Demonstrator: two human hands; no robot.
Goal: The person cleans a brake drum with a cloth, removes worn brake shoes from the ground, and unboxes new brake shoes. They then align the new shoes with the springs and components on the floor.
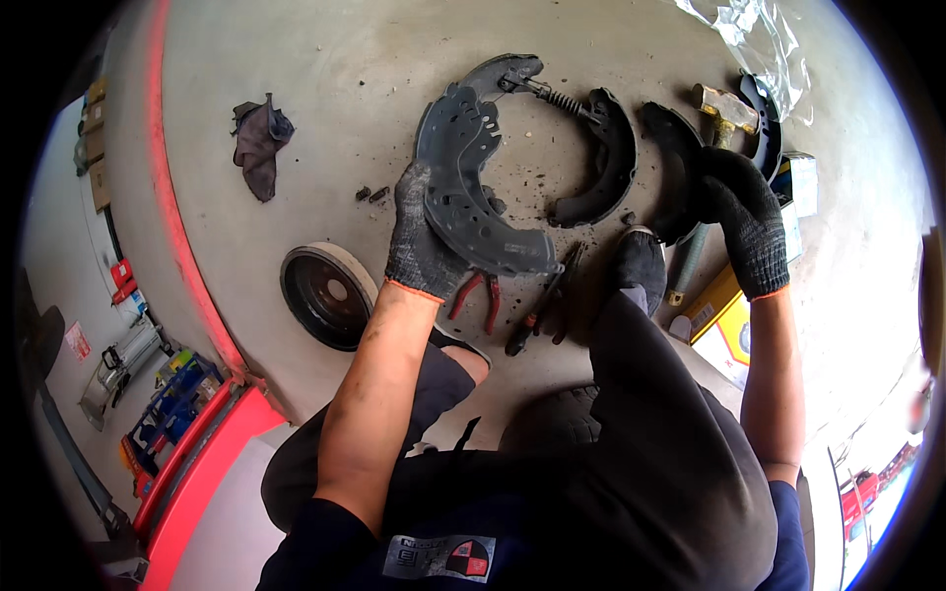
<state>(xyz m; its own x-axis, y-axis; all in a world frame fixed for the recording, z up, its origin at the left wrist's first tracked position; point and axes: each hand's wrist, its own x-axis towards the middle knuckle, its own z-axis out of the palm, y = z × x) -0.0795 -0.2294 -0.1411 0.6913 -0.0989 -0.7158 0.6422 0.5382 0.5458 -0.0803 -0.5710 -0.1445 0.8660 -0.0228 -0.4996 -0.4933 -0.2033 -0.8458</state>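
Note:
My left hand [422, 241], in a dark knit glove, grips a C-shaped brake backing plate [463, 197] with several holes, held above the floor. Beyond it, partly covered, lies a brake shoe [505, 75]. An adjuster with a spring [560, 100] links that shoe to another curved brake shoe [619, 163] on its right. My gloved right hand [741, 222] is closed on a dark brake shoe [672, 133] beside the hammer [727, 110]; its fingertips are hard to make out. Red-handled pliers [477, 295] and a screwdriver [532, 323] lie near my feet.
A brake drum [330, 294] stands left of my left forearm. Farther left lie a dark rag [261, 143] and a red floor line [169, 182]. To the right are another brake shoe [766, 126], clear plastic [757, 41] and a yellow box [717, 310]. Dark crumbs dot the floor.

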